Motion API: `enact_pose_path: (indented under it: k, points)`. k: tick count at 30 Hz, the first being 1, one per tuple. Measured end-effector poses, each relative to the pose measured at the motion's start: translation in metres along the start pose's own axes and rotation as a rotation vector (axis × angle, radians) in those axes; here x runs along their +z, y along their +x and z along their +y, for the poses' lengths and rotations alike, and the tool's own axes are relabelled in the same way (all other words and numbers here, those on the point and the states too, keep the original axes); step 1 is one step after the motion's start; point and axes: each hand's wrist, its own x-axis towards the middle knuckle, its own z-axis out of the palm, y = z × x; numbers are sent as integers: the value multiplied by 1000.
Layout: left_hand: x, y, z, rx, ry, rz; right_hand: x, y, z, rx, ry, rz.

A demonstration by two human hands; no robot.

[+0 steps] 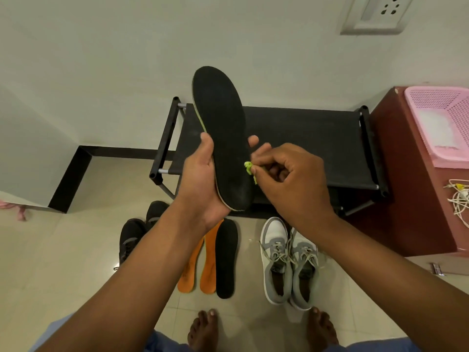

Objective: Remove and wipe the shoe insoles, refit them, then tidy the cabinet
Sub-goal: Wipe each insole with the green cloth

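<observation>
Item: black insole (223,138), held up in front of you over the shoe rack (304,138), toe end pointing up and away, heel seated in your palm.

Left hand (203,179): fingers curled round the insole's lower half, thumb on one edge, fingertips showing at the other.

Right hand (286,174): fingers closed, pinching a small green cloth (250,170) against the insole's right edge near the heel.

On the floor below: two orange insoles (200,265), one more black insole (225,260), grey-and-white sneakers (289,260), dark shoes (137,232).

Handling note: the cloth is bunched very small, so you would likely do better to spread it and wipe heel to toe in long strokes. Shift your left grip toward the edges so no patch stays covered.

Risk: the insole is thin and may flex; support it from behind.
</observation>
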Motion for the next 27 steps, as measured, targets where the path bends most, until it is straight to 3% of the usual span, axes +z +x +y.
enact_pose_path:
  k: [4,8,13,21,27]
  points:
    - [17,-8,-19,-107,167,-86,-7,9,6,3,-73,89]
    - [21,-8,-27,-129,281,-66,-15,17,13,27,-94,108]
    - [15,-5,-22,-108,222,-27,-11,11,8,24,-61,-7]
    - [-5,6,2,103,2,111,9,-17,-22,-4,65,-229]
    - [-3,3,5,145,-24,81,10,-19,-29,-18,68,-249]
